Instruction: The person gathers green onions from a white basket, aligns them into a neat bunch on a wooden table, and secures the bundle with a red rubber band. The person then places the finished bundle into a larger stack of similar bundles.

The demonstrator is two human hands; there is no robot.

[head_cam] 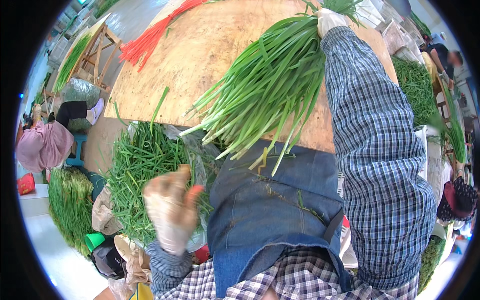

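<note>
My right hand, in a pale glove, grips a bunch of long green leafy stalks, likely garlic chives, near its leafy end. The white stalk ends fan towards me over the near edge of the wooden board and above my denim apron. My left hand is gloved and motion-blurred, with an orange cover on one digit. It hovers over a heap of loose green leaves; its thumb and a finger look apart, and I see nothing between them.
Red ties lie bundled on the board's far left. Tied green bundles stand at left, near a seated person. A wooden stand holds more greens. Other people are at right, beside another leaf heap.
</note>
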